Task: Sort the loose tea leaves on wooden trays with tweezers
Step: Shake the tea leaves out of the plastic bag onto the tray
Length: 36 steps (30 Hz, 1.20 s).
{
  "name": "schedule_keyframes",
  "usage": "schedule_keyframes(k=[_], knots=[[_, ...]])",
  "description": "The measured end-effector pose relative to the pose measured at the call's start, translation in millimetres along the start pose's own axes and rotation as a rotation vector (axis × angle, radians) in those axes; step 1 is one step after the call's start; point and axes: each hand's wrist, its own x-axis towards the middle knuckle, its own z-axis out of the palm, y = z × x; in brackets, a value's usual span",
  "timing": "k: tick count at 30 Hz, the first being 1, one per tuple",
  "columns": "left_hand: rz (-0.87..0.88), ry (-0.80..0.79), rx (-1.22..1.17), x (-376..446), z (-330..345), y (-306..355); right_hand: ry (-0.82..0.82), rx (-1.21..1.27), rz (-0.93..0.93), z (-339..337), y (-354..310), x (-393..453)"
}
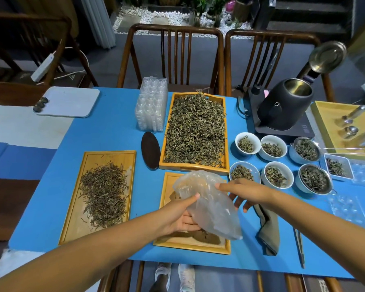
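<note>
Left hand [178,216] gripping plastic bag [207,205] – right hand [243,191] pinching it, above wooden tray [190,245]

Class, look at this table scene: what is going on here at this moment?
A person stands at a blue-covered table laid out for tea sorting. Both hands hold a clear plastic bag over the near wooden tray: the left hand grips it from below, the right hand pinches its upper edge. Tea leaves fill the far tray and lie piled on the left tray. Tweezers lie untouched at the right.
</note>
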Motion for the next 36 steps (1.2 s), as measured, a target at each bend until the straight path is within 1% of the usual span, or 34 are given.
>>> schedule_keyframes(k=[5, 9, 13, 20, 24, 28, 31, 36], knots=[[0.039, -0.03, 0.111, -0.8, -4.6, 6.0, -0.047, 0.057, -0.037, 1.7, -1.3, -2.2], [0.09, -0.037, 0.149, -3.2, -9.1, 20.4, -0.04, 0.125, -0.101, -3.6, -10.2, -0.3], [0.177, -0.013, 0.165, -5.3, -18.7, 39.5, 0.002, 0.164, -0.15, -7.9, -22.8, 9.5], [0.317, 0.126, 0.223, -8.7, -47.2, 80.7, 0.054, 0.198, -0.217, -0.9, -55.8, 40.2], [0.426, 0.203, 0.213, -9.2, -71.7, 110.2, 0.078, 0.246, -0.266, 7.5, -87.8, 64.2], [0.543, 0.299, 0.232, -0.9, -102.6, 140.3, 0.131, 0.234, -0.301, 19.5, -121.1, 93.0], [0.658, 0.349, 0.307, 4.2, -129.5, 160.8, 0.169, 0.268, -0.3, 29.4, -142.5, 116.5], [0.735, 0.411, 0.474, 12.5, -170.0, 194.1, 0.183, 0.386, -0.284, 44.8, -177.8, 156.1]])
